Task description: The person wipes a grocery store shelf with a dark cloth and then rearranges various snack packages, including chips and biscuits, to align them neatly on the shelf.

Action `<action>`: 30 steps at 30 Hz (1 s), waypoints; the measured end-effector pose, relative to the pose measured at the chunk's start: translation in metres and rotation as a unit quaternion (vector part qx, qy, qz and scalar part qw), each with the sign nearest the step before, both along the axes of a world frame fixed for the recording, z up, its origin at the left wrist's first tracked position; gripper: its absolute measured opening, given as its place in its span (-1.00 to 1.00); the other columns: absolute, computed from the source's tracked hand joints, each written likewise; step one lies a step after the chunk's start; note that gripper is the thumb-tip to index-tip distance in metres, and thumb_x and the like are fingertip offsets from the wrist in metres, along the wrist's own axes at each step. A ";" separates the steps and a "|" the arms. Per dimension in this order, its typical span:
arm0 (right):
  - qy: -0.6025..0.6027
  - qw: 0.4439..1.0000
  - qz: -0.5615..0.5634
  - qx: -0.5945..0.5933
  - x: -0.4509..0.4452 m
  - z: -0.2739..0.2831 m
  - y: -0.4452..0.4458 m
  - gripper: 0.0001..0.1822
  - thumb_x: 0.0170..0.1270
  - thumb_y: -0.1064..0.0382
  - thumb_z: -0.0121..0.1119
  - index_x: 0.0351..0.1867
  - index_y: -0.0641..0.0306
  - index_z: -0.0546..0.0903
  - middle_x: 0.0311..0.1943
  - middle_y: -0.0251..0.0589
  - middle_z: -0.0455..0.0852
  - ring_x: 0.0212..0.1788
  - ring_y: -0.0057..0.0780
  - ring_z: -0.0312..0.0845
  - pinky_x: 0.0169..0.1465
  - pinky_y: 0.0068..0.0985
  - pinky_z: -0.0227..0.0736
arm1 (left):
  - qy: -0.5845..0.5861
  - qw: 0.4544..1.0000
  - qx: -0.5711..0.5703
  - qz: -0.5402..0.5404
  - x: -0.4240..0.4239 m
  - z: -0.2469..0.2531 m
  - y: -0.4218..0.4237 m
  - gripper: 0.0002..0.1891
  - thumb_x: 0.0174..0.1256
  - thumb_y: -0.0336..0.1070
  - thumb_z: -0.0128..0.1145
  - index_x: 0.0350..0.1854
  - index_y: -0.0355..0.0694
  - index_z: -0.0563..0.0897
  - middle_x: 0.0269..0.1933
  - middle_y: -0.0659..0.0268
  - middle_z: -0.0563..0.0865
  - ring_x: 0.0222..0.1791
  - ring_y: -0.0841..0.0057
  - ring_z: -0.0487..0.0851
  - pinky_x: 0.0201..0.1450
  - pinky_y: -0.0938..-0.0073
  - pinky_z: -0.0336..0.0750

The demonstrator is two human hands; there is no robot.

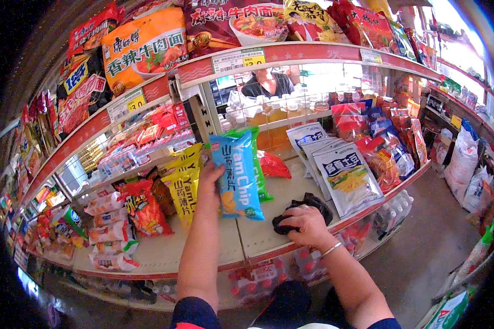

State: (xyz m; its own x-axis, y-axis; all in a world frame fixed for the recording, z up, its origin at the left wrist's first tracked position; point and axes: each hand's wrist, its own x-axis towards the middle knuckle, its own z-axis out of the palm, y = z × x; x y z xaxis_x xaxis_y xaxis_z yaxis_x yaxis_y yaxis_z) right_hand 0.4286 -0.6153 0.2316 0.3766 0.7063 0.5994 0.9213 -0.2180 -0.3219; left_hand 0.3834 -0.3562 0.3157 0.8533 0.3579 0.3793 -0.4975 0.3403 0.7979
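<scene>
My left hand (210,179) grips the left edge of a blue bag of yam chips (238,181), its thumb over the front and its other fingers hidden. The bag stands upright on a cream metal shelf (253,242), with a green chip bag (262,181) behind it. To the left of my hand are yellow yam chip bags (183,183). My right hand (306,224) presses a crumpled black cloth (308,207) onto the shelf near its red front edge. Beside the cloth lean silver-white snack pouches (350,177). A red packet (273,164) lies farther back.
Large instant noodle packs (146,49) fill the shelf above, whose red rail (304,53) carries price tags. Bottled drinks (278,109) line the rack behind a wire grid, and a person (267,82) is beyond it. White sacks (463,164) stand at the right.
</scene>
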 end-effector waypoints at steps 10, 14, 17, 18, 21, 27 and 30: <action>-0.001 1.000 -0.016 -0.012 -0.004 0.005 0.003 -0.65 -0.32 0.27 0.14 -0.34 0.03 0.69 -0.19 -0.28 0.64 -0.14 -0.27 0.52 -0.05 -0.35 0.37 | 0.021 0.988 -0.102 0.117 -0.018 -0.061 0.021 -0.77 0.09 -0.39 0.13 -0.18 -0.30 0.55 -0.23 0.26 0.65 -0.26 0.45 0.62 -0.12 0.42 0.52; -0.006 1.000 -0.013 0.005 -0.006 0.006 0.001 -0.68 -0.27 0.22 0.17 -0.33 -0.02 0.70 -0.24 -0.29 0.64 -0.16 -0.27 0.53 -0.06 -0.34 0.40 | 0.002 0.984 -0.113 0.138 -0.007 -0.063 0.023 -0.76 0.07 -0.41 0.14 -0.17 -0.31 0.54 -0.22 0.26 0.65 -0.24 0.45 0.62 -0.12 0.43 0.52; -0.010 1.000 -0.015 0.006 -0.004 0.002 0.003 -0.68 -0.27 0.21 0.17 -0.33 -0.03 0.70 -0.23 -0.31 0.64 -0.16 -0.27 0.53 -0.06 -0.34 0.40 | -0.004 0.985 -0.109 0.134 0.000 -0.062 0.028 -0.71 0.07 -0.42 0.11 -0.11 -0.31 0.53 -0.19 0.26 0.65 -0.22 0.44 0.62 -0.09 0.42 0.50; -0.007 1.000 -0.014 0.005 -0.003 0.002 0.003 -0.68 -0.27 0.21 0.17 -0.33 -0.03 0.70 -0.23 -0.31 0.64 -0.16 -0.28 0.53 -0.06 -0.33 0.40 | -0.008 0.987 -0.100 0.128 -0.001 -0.054 0.021 -0.70 0.07 -0.43 0.10 -0.10 -0.31 0.53 -0.18 0.25 0.65 -0.21 0.44 0.62 -0.08 0.42 0.50; -0.008 1.000 -0.016 0.006 -0.002 0.000 0.002 -0.67 -0.27 0.21 0.16 -0.33 -0.03 0.71 -0.23 -0.32 0.64 -0.16 -0.28 0.53 -0.05 -0.33 0.40 | -0.005 0.987 -0.078 0.139 0.005 -0.050 0.017 -0.68 0.06 -0.44 0.08 -0.07 -0.31 0.53 -0.16 0.25 0.65 -0.20 0.43 0.62 -0.05 0.42 0.49; -0.003 1.000 -0.012 0.007 -0.001 0.000 0.002 -0.67 -0.27 0.21 0.15 -0.33 -0.03 0.70 -0.23 -0.34 0.64 -0.16 -0.28 0.53 -0.05 -0.33 0.40 | -0.003 0.989 -0.030 0.143 0.010 -0.052 0.021 -0.59 0.00 -0.42 0.06 0.01 -0.26 0.50 -0.11 0.26 0.63 -0.13 0.40 0.60 0.01 0.40 0.46; -0.007 1.000 -0.015 0.005 -0.002 0.002 0.003 -0.67 -0.27 0.21 0.15 -0.33 -0.02 0.70 -0.24 -0.33 0.64 -0.16 -0.28 0.53 -0.05 -0.33 0.40 | -0.004 0.986 -0.035 0.166 0.008 -0.055 0.019 -0.60 0.00 -0.46 0.08 -0.01 -0.30 0.50 -0.11 0.25 0.63 -0.14 0.42 0.59 -0.01 0.42 0.46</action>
